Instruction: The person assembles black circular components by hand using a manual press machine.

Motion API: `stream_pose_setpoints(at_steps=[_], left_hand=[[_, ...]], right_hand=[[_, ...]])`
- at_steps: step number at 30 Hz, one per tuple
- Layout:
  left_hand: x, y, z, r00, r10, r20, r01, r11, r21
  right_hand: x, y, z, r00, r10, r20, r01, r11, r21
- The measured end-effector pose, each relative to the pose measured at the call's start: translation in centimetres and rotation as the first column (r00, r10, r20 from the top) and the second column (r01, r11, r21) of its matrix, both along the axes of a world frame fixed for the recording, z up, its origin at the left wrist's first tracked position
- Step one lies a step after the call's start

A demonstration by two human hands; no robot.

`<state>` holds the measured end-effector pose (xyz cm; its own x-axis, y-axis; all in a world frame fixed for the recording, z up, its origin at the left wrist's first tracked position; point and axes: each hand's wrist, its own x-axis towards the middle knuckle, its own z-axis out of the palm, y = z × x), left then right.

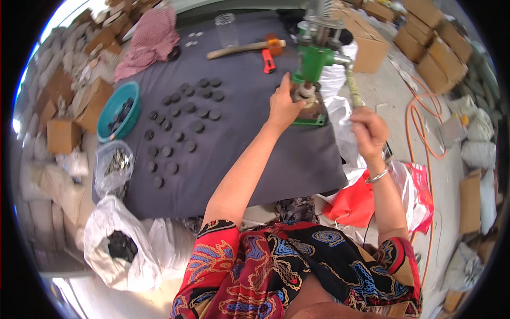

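1. Head view, looking down: a person in a bright patterned top sits at a dark cloth [255, 159] spread over a work surface.
2. A green press [312, 80] stands at the cloth's far right edge. Its long lever [353, 87] slopes down toward the person's right.
3. The left hand [284, 103] reaches to the base of the press. Its fingers curl around a small round piece [306, 91] sitting under the ram; whether they pinch it or only steady it cannot be told.
4. The right hand [367, 130] is wrapped in a fist around the lever's lower end, a bangle on the wrist.
5. Dark discs [183, 119] lie in loose rows across the middle of the cloth, well apart from the press.
6. At the left edge sit a teal bowl [118, 111] holding more discs, a clear bag [113, 166] of metal parts, and a white sack [119, 244] of dark material.
7. A hammer [244, 49] and an orange knife [269, 60] lie at the far side.
8. To press well, I judge the piece should sit centred under the ram and the left fingers should clear it before the lever comes down smoothly.
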<state>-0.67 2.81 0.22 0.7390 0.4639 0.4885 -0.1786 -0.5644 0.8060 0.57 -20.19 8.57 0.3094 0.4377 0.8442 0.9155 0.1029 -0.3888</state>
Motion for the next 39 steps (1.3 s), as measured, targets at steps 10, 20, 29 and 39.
stream_pose_setpoints(at_steps=[10, 20, 29, 39], left_hand=[[-19.1, 9.7, 0.7, 0.84, 0.54, 0.053, -0.46, 0.657, 0.597], [-23.7, 10.6, -2.6, 0.768, 0.613, -0.186, -0.343, 0.638, 0.689], [-20.1, 8.9, -2.1, 0.896, 0.441, -0.058, -0.384, 0.832, 0.401], [-2.3, 1.1, 0.3, 0.997, 0.024, -0.068, -0.015, 0.991, 0.132]], right_hand=[[1.7, -0.4, 3.5, 0.914, 0.055, -0.401, -0.077, 0.996, -0.038], [6.5, 1.6, 10.4, 0.782, 0.354, -0.514, -0.34, 0.932, 0.124], [6.7, 3.5, 13.4, 0.769, 0.33, -0.548, -0.29, 0.943, 0.16], [6.4, 2.9, 13.3, 0.779, 0.352, -0.52, -0.314, 0.935, 0.163]])
